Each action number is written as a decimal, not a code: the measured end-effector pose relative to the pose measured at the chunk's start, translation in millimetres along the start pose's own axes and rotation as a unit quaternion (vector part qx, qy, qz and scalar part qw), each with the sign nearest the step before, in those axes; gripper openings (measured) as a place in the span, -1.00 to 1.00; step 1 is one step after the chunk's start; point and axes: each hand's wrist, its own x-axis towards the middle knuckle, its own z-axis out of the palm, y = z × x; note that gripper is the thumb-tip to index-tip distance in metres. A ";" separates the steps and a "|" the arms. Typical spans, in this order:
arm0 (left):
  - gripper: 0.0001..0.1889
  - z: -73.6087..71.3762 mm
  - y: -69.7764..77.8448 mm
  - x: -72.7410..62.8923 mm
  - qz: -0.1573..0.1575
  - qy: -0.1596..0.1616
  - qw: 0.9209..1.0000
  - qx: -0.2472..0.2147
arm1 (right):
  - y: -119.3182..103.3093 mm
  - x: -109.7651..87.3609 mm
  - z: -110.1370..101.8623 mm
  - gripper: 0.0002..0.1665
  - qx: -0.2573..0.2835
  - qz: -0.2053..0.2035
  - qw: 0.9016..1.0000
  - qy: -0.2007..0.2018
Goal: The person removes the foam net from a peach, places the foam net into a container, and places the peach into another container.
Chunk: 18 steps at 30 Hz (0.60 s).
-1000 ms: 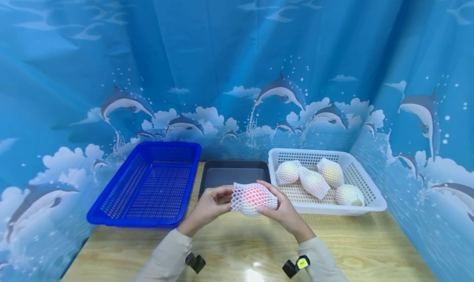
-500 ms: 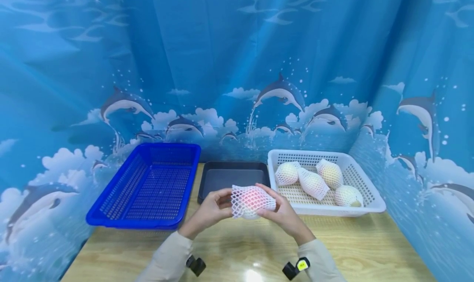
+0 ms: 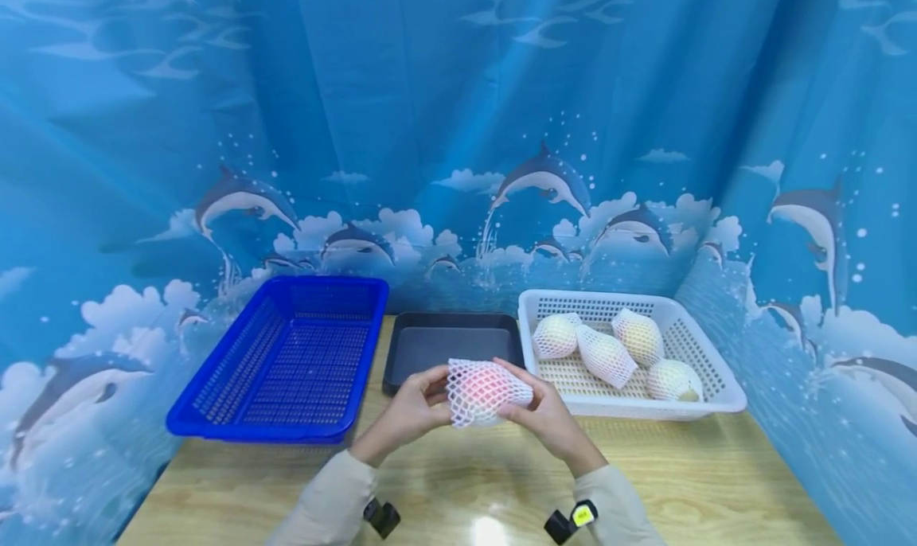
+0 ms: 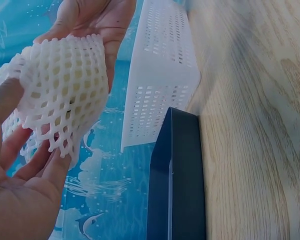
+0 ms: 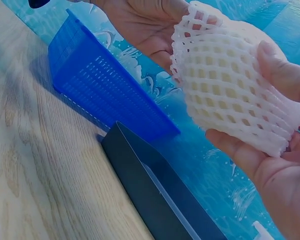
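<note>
A round fruit in a white foam net [image 3: 487,391] is held up between both hands, above the table and in front of the dark tray. Pink shows through the mesh in the head view; from the wrists the fruit looks pale yellow. The left hand [image 3: 411,409] grips the net's loose open end, its thumb on the mesh [image 4: 65,85] and fingers beneath in the left wrist view. At the other end, the right hand [image 3: 548,419] holds the netted fruit with fingers over the top and thumb on the near side. In the right wrist view its thumb presses the net [image 5: 230,85].
A blue basket [image 3: 268,433] stands on the left of the wooden table [image 3: 444,482]. A shallow dark tray [image 3: 401,355] lies at the back middle. On the right, a white basket [image 3: 630,407] holds several fruits in foam nets [image 3: 605,356]. A dolphin-print curtain hangs behind.
The netted fruit has come slightly down and toward the body, and its net's left end has dropped a little. Both hands keep hold of it. Baskets and tray stay put.
</note>
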 end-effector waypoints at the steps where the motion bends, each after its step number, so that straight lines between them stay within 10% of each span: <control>1: -0.40 0.3 0.1 0.0 -0.002 0.001 1.000 0.003 | 0.2 0.0 0.2 -0.21 -0.002 -0.002 1.000 0.002; 18: -0.37 1.3 -2.5 -2.3 -0.007 -0.005 1.000 0.027 | 4.7 -0.4 1.9 -0.32 -0.011 -0.025 0.999 0.026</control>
